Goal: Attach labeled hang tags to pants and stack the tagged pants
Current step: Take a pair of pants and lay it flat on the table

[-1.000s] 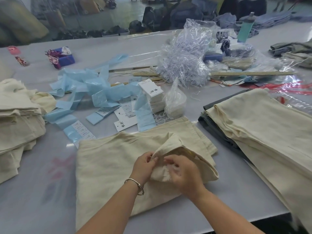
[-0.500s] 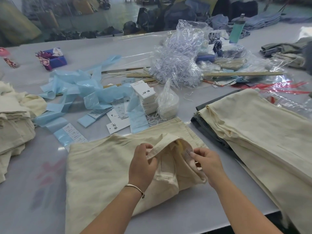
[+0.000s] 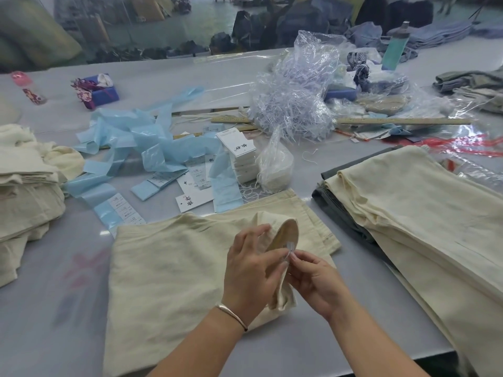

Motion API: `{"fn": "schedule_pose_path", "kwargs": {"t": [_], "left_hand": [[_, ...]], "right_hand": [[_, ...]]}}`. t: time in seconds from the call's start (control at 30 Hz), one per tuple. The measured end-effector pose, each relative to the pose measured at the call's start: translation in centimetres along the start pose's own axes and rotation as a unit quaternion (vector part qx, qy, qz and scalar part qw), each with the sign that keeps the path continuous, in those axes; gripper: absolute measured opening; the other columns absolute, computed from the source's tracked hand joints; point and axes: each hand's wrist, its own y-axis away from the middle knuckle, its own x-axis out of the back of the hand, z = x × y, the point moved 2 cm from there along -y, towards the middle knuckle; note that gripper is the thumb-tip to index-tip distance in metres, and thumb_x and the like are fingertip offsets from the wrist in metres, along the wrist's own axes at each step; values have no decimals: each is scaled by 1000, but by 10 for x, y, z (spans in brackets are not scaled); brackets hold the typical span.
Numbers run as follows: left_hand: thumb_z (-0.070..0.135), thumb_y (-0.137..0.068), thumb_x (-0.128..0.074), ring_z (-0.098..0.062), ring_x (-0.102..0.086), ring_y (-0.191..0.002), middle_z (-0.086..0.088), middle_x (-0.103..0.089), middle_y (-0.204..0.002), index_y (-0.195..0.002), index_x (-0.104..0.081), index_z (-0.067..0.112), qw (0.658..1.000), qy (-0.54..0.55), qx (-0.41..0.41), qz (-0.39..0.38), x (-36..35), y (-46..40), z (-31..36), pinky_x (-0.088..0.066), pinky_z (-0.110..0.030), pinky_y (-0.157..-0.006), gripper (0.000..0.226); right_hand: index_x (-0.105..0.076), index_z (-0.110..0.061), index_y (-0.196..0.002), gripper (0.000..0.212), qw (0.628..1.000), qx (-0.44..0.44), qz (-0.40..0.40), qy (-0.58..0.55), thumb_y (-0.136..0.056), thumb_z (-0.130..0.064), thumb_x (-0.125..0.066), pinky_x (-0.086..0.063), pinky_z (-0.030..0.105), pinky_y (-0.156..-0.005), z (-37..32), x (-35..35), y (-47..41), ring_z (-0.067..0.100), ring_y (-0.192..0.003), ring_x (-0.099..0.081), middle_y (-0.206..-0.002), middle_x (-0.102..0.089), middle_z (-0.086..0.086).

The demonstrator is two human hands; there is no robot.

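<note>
- Where the grey table (image 3: 340,317) runs nearest the camera, a cream pair of pants (image 3: 174,270) lies flat on it, its waistband (image 3: 283,235) turned up and folded open.
- Left hand (image 3: 251,270) holds the raised waistband, fingers curled loosely round the cloth; a thin bracelet (image 3: 231,315) sits on the wrist.
- Right hand (image 3: 315,278) pinches a small white label (image 3: 289,247) sewn inside the waistband, thumb and forefinger close together, the other fingers tucked under.
- To the right, a stack of cream pants (image 3: 408,213) rests on darker grey cloth (image 3: 343,216), close beside the pair being handled.
- On the left edge sits another pile of cream cloth (image 3: 24,186).
- Just beyond the pants stands a stack of white hang tags (image 3: 241,156), with loose tags and blue plastic strips (image 3: 141,148) scattered around it and a small clear bag (image 3: 275,164) beside it.
- Farther back lie a heap of clear plastic fasteners (image 3: 294,104), a long wooden ruler (image 3: 402,121) and a teal bottle (image 3: 394,47).
- Beyond the table's far edge, the room shows a pale floor (image 3: 206,12) and dark heaps of fabric, blurred.
</note>
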Motion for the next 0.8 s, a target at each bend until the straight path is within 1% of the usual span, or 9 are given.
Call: {"fn": "schedule_pose_path", "kwargs": {"t": [0.07, 0.13, 0.17, 0.23, 0.3, 0.4, 0.5, 0.7, 0.8], "left_hand": [[24, -75, -79, -27, -52, -115, -3, -58, -126, -88, -78, 34, 1000, 5, -10, 6, 0, 0, 1, -49, -45, -91, 15], [22, -75, -74, -30, -54, -114, -5, -60, -126, -85, -79, 31, 1000, 5, -23, 10, -2, 1, 3, -50, -46, -89, 14], [24, -77, -70, -30, -54, -113, -6, -61, -126, -84, -80, 29, 1000, 2, -30, 10, -3, 1, 3, -50, -46, -88, 13], [30, -81, -65, -28, -54, -113, -8, -62, -125, -83, -80, 26, 999, -8, -42, 8, -6, 4, 5, -51, -45, -87, 16], [31, -82, -64, -27, -54, -113, -8, -62, -125, -84, -80, 25, 999, -12, -48, 5, -8, 6, 5, -51, -44, -88, 17], [25, -80, -70, -30, -56, -111, -8, -62, -124, -86, -79, 25, 999, -22, -49, -3, -11, 7, 3, -52, -43, -88, 12], [19, -76, -76, -31, -57, -112, -8, -63, -124, -86, -79, 25, 999, -21, -37, -5, -12, 7, 1, -52, -43, -87, 13], [26, -80, -64, -28, -55, -113, -5, -61, -124, -87, -78, 27, 999, -18, -33, 3, -14, 15, -4, -51, -42, -90, 16], [23, -79, -66, -23, -53, -113, -2, -61, -124, -88, -78, 27, 1000, 9, -19, -1, -17, 20, -5, -49, -38, -93, 15]], "right_hand": [[-68, 4, -94, 21, 1000, -4, -17, -2, -83, -9, -58, -58, 30, -72, -1, 0, 0, 25, -80, -70, -89, -70, 19], [-72, 0, -85, 22, 1000, -15, -20, 2, -81, -18, -61, -58, 30, -68, -5, -2, 0, 24, -75, -70, -84, -71, 16], [-72, -2, -81, 23, 1000, -16, -12, 22, -80, -23, -63, -57, 29, -65, -7, -4, -1, 23, -71, -69, -80, -69, 14], [-67, 0, -85, 31, 995, -7, 9, 96, -76, -29, -70, -56, 27, -61, -13, -8, -3, 22, -65, -65, -76, -63, 14], [-64, 1, -89, 33, 985, 0, 32, 170, -76, -27, -75, -54, 26, -56, -18, -12, -7, 21, -60, -62, -75, -58, 14], [-69, -1, -87, 12, 971, 2, 40, 237, -83, -12, -71, -53, 25, -52, -22, -18, -11, 18, -57, -64, -72, -64, 11], [-73, -4, -88, 8, 975, -9, 28, 219, -86, -5, -65, -54, 26, -54, -21, -17, -14, 18, -59, -65, -72, -67, 9], [-68, 6, -100, 16, 992, -45, 0, 121, -88, 0, -59, -57, 29, -64, -11, -4, -14, 24, -72, -68, -85, -69, 18], [-68, 3, -98, 17, 991, -34, 15, 128, -91, 1, -53, -57, 29, -66, -11, 5, -15, 21, -71, -69, -82, -71, 15]]}}
